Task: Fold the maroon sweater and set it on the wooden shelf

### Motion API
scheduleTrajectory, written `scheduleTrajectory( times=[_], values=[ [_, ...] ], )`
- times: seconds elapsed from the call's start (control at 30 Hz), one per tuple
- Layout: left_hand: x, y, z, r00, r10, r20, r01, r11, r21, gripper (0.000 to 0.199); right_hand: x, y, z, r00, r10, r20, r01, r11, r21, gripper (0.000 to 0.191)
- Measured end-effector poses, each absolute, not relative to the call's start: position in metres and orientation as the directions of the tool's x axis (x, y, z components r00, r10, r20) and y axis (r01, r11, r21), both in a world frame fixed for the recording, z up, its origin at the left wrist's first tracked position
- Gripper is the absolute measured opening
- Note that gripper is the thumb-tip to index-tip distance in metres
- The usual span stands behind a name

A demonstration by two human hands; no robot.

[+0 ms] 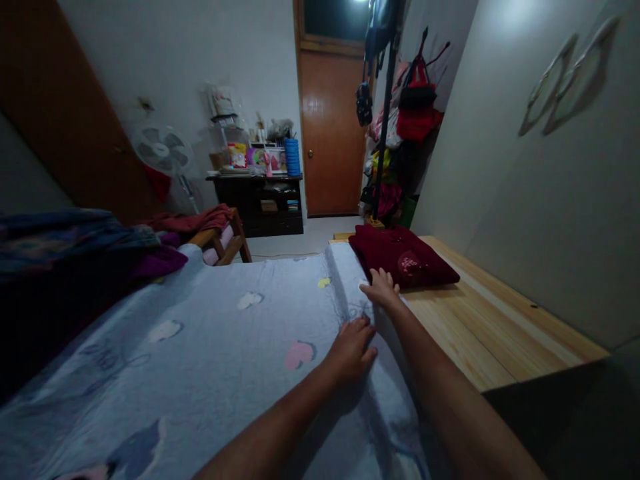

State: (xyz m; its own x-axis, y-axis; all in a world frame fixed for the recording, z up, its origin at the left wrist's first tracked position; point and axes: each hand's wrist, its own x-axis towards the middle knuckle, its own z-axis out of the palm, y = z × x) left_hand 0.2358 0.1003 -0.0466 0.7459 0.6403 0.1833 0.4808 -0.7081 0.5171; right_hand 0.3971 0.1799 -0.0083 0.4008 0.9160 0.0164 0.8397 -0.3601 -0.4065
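Observation:
A pale blue blanket (210,360) printed with hearts is spread over the bed, with a raised fold along its right side. My left hand (354,350) rests on this fold, fingers lightly bent and thumb apart. Farther along the same edge is my right hand (383,288), its fingers spread, close to a folded maroon garment (395,257). Whether its fingertips touch the garment I cannot tell. The garment lies on a light wooden board (475,320) beside the bed.
Piled clothes (75,260) lie at the left, near a wooden chair (235,243). Behind stand a fan (163,150), a dark cabinet (257,207) and a brown door (333,133). Bags (419,100) hang at the back right. A pale cabinet with handles (525,187) borders the board.

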Motion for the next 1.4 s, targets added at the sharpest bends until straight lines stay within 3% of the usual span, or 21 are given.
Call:
scheduleTrajectory(
  times=[0.13, 0.27, 0.43, 0.53, 0.8, 1.2, 1.4],
  values=[
    [0.194, 0.072, -0.052, 0.663, 0.729, 0.169, 0.54, -0.622, 0.567, 0.048, 0.343, 0.152, -0.01, 0.262, 0.959, 0.112, 0.819, -0.159, -0.552, 0.061],
    [0.144, 0.047, -0.057, 0.561, 0.826, 0.062, 0.716, -0.521, 0.464, 0.049, 0.286, 0.116, -0.029, 0.116, 0.967, 0.226, 0.795, 0.046, -0.605, 0.054],
    [0.077, 0.02, -0.063, 0.423, 0.906, 0.018, 0.872, -0.412, 0.265, 0.045, 0.228, 0.066, -0.071, 0.046, 0.971, 0.233, 0.838, 0.089, -0.538, 0.052],
    [0.049, 0.005, -0.07, 0.364, 0.93, 0.037, 0.903, -0.363, 0.229, 0.046, 0.209, 0.043, -0.089, 0.041, 0.974, 0.221, 0.892, 0.064, -0.447, 0.048],
    [0.034, -0.014, -0.079, 0.325, 0.932, 0.16, 0.896, -0.357, 0.265, 0.043, 0.201, 0.027, -0.09, -0.021, 0.96, 0.278, 0.963, 0.094, -0.253, 0.039],
    [0.029, -0.014, -0.081, 0.331, 0.928, 0.169, 0.864, -0.37, 0.341, 0.041, 0.201, 0.028, -0.09, -0.015, 0.957, 0.289, 0.964, 0.09, -0.249, 0.04],
    [0.015, -0.007, -0.081, 0.361, 0.918, 0.163, 0.798, -0.394, 0.456, 0.042, 0.203, 0.028, -0.093, -0.023, 0.949, 0.315, 0.96, 0.109, -0.258, 0.038]
  ],
)
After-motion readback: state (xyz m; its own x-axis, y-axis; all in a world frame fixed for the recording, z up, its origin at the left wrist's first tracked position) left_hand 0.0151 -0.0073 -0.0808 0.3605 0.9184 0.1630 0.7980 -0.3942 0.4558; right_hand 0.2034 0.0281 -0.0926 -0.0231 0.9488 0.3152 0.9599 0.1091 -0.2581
